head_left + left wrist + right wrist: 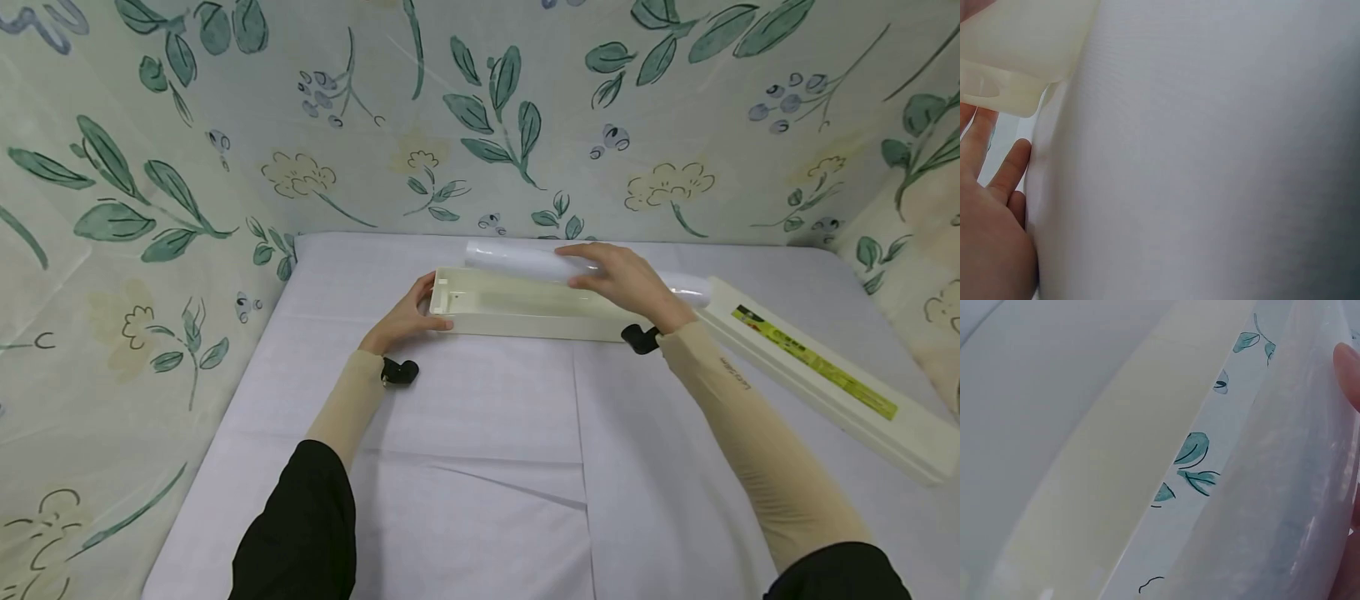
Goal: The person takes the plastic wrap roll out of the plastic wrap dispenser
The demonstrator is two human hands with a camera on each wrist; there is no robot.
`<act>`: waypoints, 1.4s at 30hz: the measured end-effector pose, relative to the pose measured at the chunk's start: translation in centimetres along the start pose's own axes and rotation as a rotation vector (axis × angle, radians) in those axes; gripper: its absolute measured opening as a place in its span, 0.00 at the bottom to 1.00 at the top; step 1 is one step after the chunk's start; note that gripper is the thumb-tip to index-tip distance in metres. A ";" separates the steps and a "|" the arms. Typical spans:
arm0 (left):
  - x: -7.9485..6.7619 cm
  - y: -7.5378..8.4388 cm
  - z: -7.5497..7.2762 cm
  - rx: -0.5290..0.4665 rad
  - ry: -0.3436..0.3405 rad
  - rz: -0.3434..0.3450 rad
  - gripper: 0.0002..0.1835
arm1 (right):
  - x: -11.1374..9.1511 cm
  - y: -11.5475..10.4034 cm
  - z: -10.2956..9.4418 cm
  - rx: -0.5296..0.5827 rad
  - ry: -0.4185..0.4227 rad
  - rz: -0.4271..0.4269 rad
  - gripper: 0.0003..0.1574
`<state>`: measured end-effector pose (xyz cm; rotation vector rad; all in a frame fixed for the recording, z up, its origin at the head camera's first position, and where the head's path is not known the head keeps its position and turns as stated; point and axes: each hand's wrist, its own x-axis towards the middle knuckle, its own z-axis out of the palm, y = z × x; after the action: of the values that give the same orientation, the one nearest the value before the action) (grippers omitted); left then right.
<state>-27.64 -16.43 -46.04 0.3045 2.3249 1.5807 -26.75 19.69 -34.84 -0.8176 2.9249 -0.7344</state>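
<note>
A long, shallow cream plastic box lies across the back of the table with its hollow side up. My left hand grips its left end, thumb at the front corner; the left wrist view shows the fingers under and beside that end. Just behind the box, a roll of clear plastic film is held in my right hand, thumb in front and fingers over the top. In the right wrist view the film roll runs alongside the box wall, with a gap between them.
Right of the box, a long cream cover with a yellow-green label lies slanted toward the right table edge. White cloth with creases covers the table. A leaf-patterned curtain hangs behind and at the sides.
</note>
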 end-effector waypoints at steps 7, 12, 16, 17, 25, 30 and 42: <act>0.0 0.2 0.1 0.001 0.005 -0.017 0.56 | -0.8 0.9 -0.4 0.009 -0.010 0.027 0.32; 0.0 0.3 0.0 0.002 0.002 -0.031 0.56 | -1.3 1.6 -0.5 0.013 0.001 0.034 0.32; 0.1 0.3 0.0 0.003 0.002 -0.033 0.56 | -1.7 2.2 -0.5 0.014 0.009 0.033 0.32; 0.1 0.3 0.0 0.002 0.002 -0.032 0.56 | -1.8 2.4 -0.5 0.015 0.013 0.031 0.31; 0.0 0.2 0.1 -0.015 0.001 -0.041 0.57 | -2.7 3.4 -0.7 0.009 0.018 0.060 0.32; 0.1 0.1 0.1 -0.012 0.003 -0.046 0.57 | -3.3 3.8 -1.0 -0.001 0.001 0.107 0.32; 0.1 0.0 0.1 -0.008 0.005 -0.045 0.57 | -5.2 4.9 -1.7 0.001 0.023 0.152 0.33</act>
<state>-27.70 -16.30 -46.06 0.2447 2.3119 1.5706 -24.87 26.71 -36.05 -0.5820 2.9647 -0.7382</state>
